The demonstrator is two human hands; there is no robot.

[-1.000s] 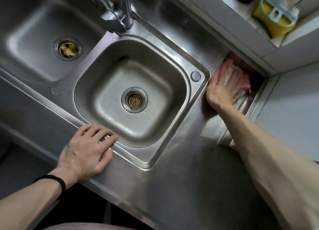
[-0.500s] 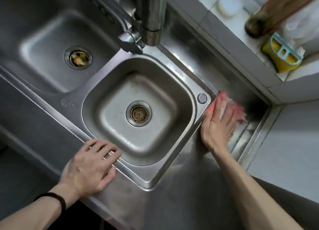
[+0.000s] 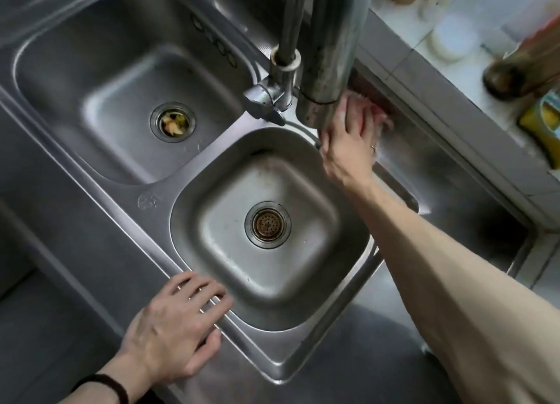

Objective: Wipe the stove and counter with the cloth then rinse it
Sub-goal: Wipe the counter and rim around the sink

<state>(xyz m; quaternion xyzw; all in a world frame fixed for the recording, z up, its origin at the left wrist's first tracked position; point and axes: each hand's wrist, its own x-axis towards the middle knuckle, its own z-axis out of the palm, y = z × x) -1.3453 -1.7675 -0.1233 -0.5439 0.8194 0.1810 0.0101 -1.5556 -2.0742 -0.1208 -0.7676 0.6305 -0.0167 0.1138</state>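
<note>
My right hand (image 3: 348, 143) presses a pink cloth (image 3: 377, 114) flat on the steel counter (image 3: 439, 173) behind the small sink basin (image 3: 230, 288), just right of the tap spout (image 3: 328, 55). Most of the cloth is hidden under my fingers; only its pink edge shows. My left hand (image 3: 178, 322) lies flat, fingers spread, on the near rim of that basin and holds nothing. No stove is in view.
A larger basin (image 3: 100, 79) with food scraps in its drain lies to the left. The tap lever (image 3: 263, 100) stands between the basins. A tiled ledge (image 3: 472, 79) at the back right carries a yellow brush (image 3: 542, 125), a bottle and white tubs.
My right hand has slid the cloth from the counter's right corner leftward along the back edge to beside the tap. The view has shifted too. My left hand stays on the rim.
</note>
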